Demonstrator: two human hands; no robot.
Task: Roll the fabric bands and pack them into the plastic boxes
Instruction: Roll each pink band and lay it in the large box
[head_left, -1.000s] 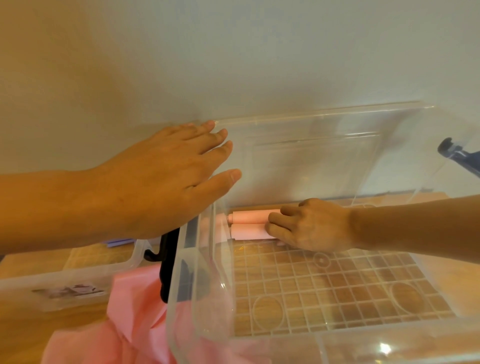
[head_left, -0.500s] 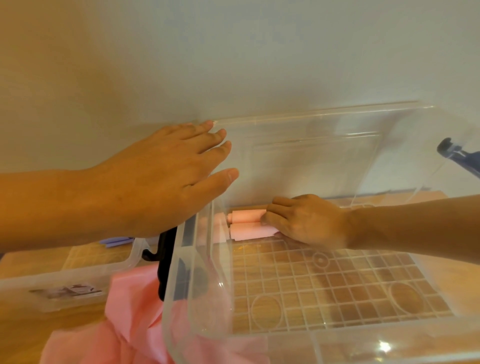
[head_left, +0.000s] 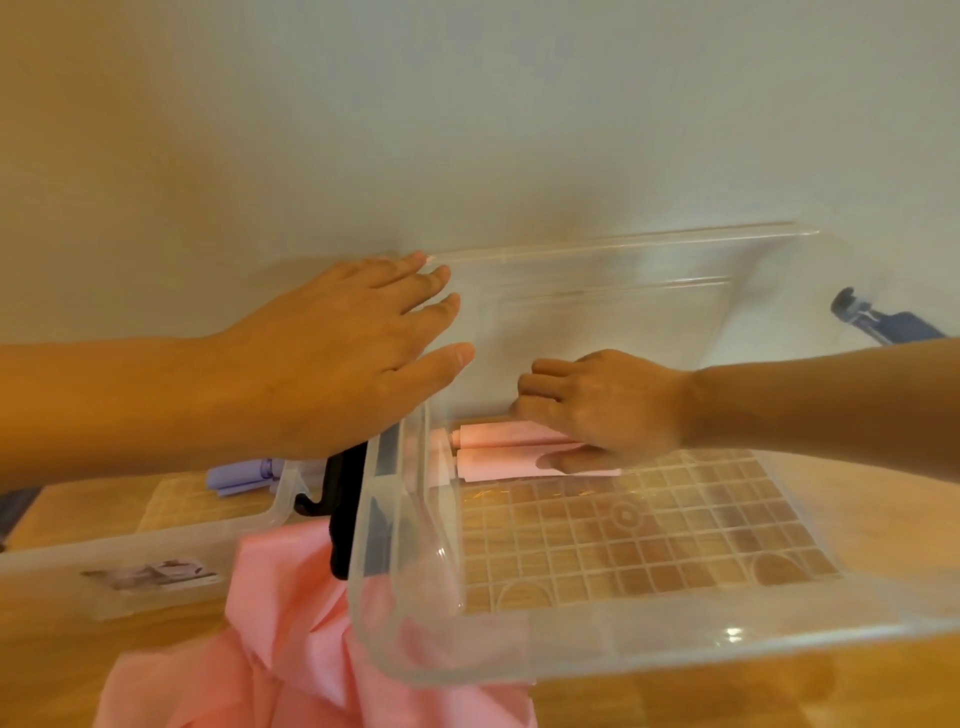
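Clear plastic box (head_left: 675, 649) fills the view, sitting on a wooden table (head_left: 727, 701), its grid floor mostly bare. Loose pink fabric (head_left: 291, 623) is heaped outside its near-left corner, not yet rolled. Left hand (head_left: 332, 364) lies flat on the box's left wall, fingers straight, steadying it. Right hand (head_left: 602, 405) is inside the box, fingers curled over the pink rolls (head_left: 498, 447) and thumb laid along the nearer one. Fingertips are hidden. Two rolls lie side by side, touching, in the far-left corner against the back wall. Rolls look light, soft and springy, likely to unwind if let go loosely. Best held across the middle with the loose edge pinned down. Versus a second ago, the right hand has slid from the rolls' right end to cover them, sitting closer to the back wall. Left hand hasn't shifted. Rolls sit in the same corner.
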